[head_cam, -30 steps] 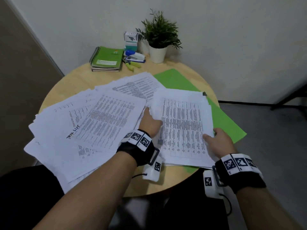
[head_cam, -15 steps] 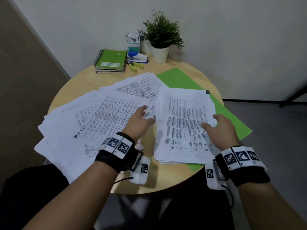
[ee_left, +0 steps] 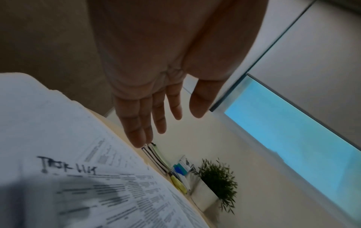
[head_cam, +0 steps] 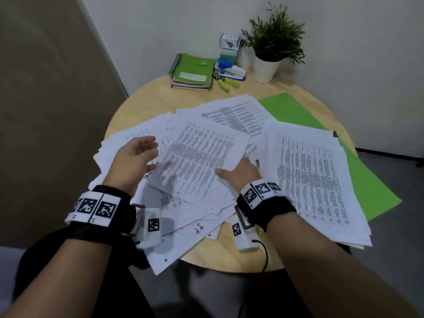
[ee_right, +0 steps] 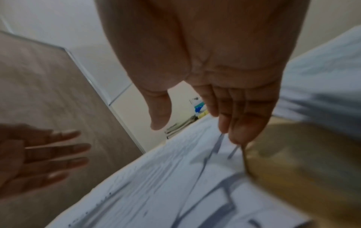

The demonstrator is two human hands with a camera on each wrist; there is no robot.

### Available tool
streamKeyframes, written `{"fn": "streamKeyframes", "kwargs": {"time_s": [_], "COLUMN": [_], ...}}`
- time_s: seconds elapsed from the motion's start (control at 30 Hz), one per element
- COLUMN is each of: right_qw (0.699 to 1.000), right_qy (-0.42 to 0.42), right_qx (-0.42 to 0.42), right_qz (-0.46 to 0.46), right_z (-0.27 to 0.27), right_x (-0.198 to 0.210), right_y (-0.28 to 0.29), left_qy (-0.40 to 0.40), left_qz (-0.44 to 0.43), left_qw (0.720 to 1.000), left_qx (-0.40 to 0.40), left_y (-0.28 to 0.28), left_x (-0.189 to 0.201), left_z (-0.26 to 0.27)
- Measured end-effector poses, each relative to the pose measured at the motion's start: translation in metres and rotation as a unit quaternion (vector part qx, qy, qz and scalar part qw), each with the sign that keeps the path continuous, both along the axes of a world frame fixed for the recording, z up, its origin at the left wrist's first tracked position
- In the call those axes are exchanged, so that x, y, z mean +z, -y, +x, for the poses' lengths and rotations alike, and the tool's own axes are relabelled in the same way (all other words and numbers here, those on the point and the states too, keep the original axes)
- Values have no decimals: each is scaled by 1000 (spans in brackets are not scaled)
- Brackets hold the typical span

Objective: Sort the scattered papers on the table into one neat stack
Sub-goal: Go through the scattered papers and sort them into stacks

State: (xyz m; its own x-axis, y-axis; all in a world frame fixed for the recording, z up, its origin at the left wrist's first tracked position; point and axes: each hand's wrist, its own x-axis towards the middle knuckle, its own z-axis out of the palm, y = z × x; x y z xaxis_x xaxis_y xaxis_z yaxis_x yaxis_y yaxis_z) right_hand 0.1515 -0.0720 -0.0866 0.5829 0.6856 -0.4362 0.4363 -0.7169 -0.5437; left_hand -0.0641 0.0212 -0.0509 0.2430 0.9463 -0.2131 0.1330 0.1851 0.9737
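Two groups of paper show from my head view, so I judge the job about half done. On the right lies a gathered stack [head_cam: 321,180], its edges roughly squared, resting partly on a green folder [head_cam: 376,187]. On the left, loose sheets [head_cam: 160,134] are fanned and overlapping across the round wooden surface [head_cam: 241,255], some overhanging its near edge. One near sheet bears a handwritten heading [ee_left: 68,167].

My left hand [head_cam: 133,159] hovers above the left spread, fingers straight and apart, holding nothing. My right hand [head_cam: 241,174] reaches across to the right edge of the top loose sheet [head_cam: 202,161], fingers extended; the right wrist view is blurred, and I cannot tell whether the fingertips [ee_right: 242,135] touch paper.

What is left, I judge: gather the fanned sheets, square them, and join them to the right stack. The spiral notebook [head_cam: 192,71], stapler [head_cam: 231,71], and potted plant [head_cam: 273,49] sit at the far side, well apart.
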Motion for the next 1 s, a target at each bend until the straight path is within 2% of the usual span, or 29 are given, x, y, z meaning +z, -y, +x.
{"fn": "streamKeyframes", "kwargs": {"time_s": [0.1,0.17,0.33,0.5,0.6,0.7,0.8,0.9,0.93,1.0], "right_qw": [994,993,989,985,970,955,949,961,972,995], "right_qy": [78,80,50,3,-36,-98,-128,-139,-108,13], "right_qx": [-51,-66,-124,-47,31,72,100,13,1,50], "right_qz": [-49,-61,70,164,238,271,269,239,206,87], "right_z": [-14,-17,-2,17,19,13,4,-4,-5,-12], "right_x": [-17,-24,-20,19,39,45,40,33,29,16], "right_y": [-20,-28,-20,6,11,1,-13,-23,-25,-24], "left_qy": [13,20,12,7,5,22,45,8,0,0], "left_qz": [-8,-13,-13,-22,-33,-35,-22,5,11,10], "left_qw": [1000,1000,1000,1000,999,999,999,995,992,987], "left_qx": [12,15,7,2,-1,-34,-6,96,123,158], "left_y": [-5,-6,-8,-10,-10,-5,-3,-10,-14,-21], "left_x": [-10,-15,-20,-22,-20,-17,-15,-15,-16,-17], "left_z": [-8,-10,-14,-18,-19,-19,-23,-38,-44,-52]}}
